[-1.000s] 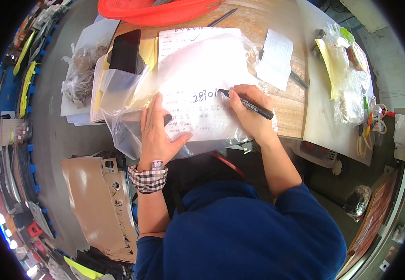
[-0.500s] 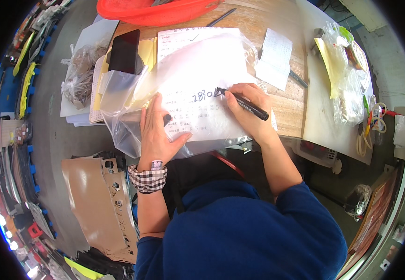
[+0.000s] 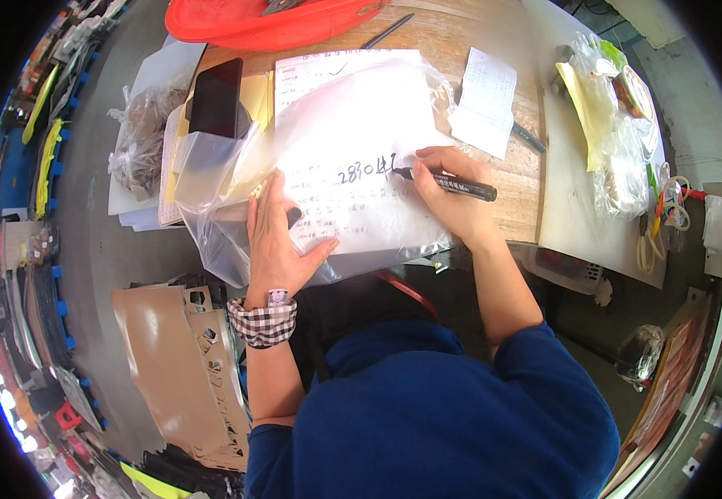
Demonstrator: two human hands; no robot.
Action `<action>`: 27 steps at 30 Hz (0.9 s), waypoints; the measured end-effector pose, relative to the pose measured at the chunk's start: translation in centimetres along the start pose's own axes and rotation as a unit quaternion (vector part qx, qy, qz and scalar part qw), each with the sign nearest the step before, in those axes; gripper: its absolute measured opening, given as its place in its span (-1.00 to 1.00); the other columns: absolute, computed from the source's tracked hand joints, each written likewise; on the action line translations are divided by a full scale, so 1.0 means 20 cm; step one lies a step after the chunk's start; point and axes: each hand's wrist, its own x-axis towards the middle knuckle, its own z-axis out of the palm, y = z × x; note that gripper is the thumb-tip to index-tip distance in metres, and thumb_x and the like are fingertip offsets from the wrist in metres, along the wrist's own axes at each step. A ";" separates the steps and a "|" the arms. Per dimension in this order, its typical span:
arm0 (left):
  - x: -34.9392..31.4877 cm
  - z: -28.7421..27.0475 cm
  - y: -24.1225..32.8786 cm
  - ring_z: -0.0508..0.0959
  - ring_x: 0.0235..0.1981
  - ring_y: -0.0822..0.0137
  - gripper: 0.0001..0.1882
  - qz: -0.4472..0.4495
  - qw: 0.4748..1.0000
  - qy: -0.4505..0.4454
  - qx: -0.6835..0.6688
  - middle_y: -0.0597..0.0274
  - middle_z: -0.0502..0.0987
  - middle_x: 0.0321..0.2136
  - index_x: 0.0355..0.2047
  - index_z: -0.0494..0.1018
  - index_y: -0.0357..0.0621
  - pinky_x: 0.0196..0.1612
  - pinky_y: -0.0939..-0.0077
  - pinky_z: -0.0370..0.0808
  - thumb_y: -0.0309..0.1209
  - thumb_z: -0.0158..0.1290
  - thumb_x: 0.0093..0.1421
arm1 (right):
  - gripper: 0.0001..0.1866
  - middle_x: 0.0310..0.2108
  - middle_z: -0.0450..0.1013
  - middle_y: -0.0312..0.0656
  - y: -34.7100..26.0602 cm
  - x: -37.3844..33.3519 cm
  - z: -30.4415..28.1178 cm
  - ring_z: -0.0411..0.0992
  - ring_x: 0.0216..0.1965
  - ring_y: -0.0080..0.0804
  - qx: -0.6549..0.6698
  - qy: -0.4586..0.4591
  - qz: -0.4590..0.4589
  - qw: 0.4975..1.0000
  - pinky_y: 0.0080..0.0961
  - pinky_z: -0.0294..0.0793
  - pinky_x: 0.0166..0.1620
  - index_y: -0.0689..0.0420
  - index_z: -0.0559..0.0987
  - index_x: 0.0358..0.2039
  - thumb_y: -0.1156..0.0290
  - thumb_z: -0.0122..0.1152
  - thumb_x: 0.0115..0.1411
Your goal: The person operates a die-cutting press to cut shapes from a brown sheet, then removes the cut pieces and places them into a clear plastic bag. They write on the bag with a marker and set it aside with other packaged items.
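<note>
My right hand (image 3: 454, 195) grips a black marker (image 3: 461, 186), its tip touching a clear plastic bag (image 3: 361, 108) at the end of a row of dark handwritten marks. Beneath or inside the bag lie white sheets with handwritten lines (image 3: 328, 204); which of the two I cannot tell. My left hand (image 3: 278, 241) rests on the bag's left part, thumb spread toward the marks. A black marker cap (image 3: 294, 216) sticks out from between its fingers, partly hidden by them. Past the left fingertips, a loose part of the bag bunches up.
A black phone (image 3: 216, 97) lies on yellow papers (image 3: 257, 96) at the left, near bagged items (image 3: 140, 141). A red basin (image 3: 269, 29) and a pen (image 3: 388, 31) are at the back. Right of the bag are a paper slip (image 3: 484, 100), a dark pen (image 3: 529, 137) and plastic-wrapped goods (image 3: 623, 166).
More strokes have appeared at the right end of the written row. The marker has tilted flatter, its back end swinging right and up. My left hand stays on the bag.
</note>
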 end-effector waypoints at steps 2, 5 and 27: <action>0.00 0.00 0.00 0.14 0.34 -0.06 -0.29 0.005 1.000 0.001 -0.003 -0.21 0.13 0.30 -0.11 0.25 -0.23 0.35 -0.05 -0.03 -0.30 0.42 -0.20 | -0.92 -0.41 0.58 -0.10 0.02 0.00 0.00 0.54 -0.41 -0.39 0.000 -0.002 -0.027 1.000 -0.52 0.50 -0.31 0.23 0.62 -0.45 0.49 0.31 0.08; 0.00 0.00 0.00 0.14 0.34 -0.06 -0.28 -0.003 1.000 -0.006 -0.008 -0.21 0.13 0.30 -0.11 0.25 -0.23 0.35 -0.04 -0.04 -0.29 0.42 -0.20 | -0.94 -0.46 0.55 -0.09 0.03 0.00 0.01 0.53 -0.43 -0.30 0.016 0.025 -0.036 0.999 -0.47 0.50 -0.32 0.21 0.59 -0.50 0.53 0.31 0.03; 0.00 0.00 -0.01 0.14 0.33 -0.05 -0.28 -0.012 1.000 -0.012 -0.011 -0.17 0.13 0.30 -0.08 0.27 -0.23 0.34 -0.08 -0.02 -0.29 0.41 -0.19 | -0.85 -0.46 0.58 -0.19 -0.10 -0.10 -0.09 0.40 -0.59 -0.64 0.134 0.053 0.098 0.985 -0.65 0.39 -0.46 0.25 0.59 -0.48 0.50 0.16 0.21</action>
